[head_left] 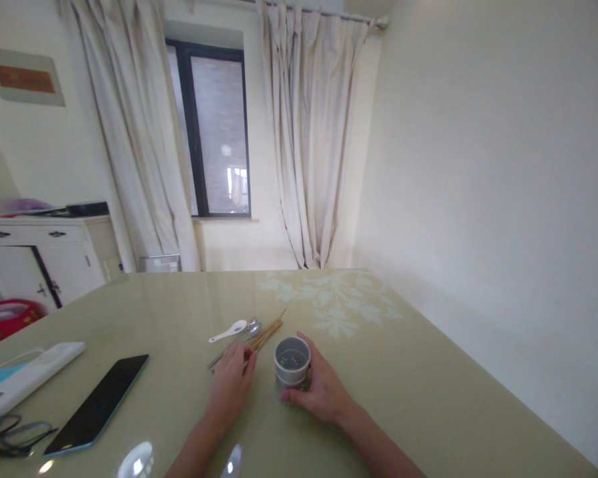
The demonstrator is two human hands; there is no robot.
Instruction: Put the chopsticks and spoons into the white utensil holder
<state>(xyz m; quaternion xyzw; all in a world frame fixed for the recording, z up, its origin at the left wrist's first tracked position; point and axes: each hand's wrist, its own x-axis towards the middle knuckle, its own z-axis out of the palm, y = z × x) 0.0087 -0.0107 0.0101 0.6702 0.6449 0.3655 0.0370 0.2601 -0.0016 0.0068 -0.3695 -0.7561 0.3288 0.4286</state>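
Note:
A round grey cup (292,359) with a pale rim stands upright on the table, small light specks showing at its bottom. My right hand (323,385) is wrapped around its right side, the thumb at the front. To the left, my left hand (232,375) is closed at the near end of a bundle of thin wooden chopsticks (268,335); the fingers hide those ends. Beside the bundle lie metal spoons (254,326), their handles running partly under my left hand. A white spoon (229,330) with a small blue mark lies just beyond them.
A black-screened phone (99,401), a white power strip (32,378) and eyeglasses (14,435) lie on the table's left side. A red basket (12,312) is beyond the left edge. The right table edge runs along a white wall (503,199).

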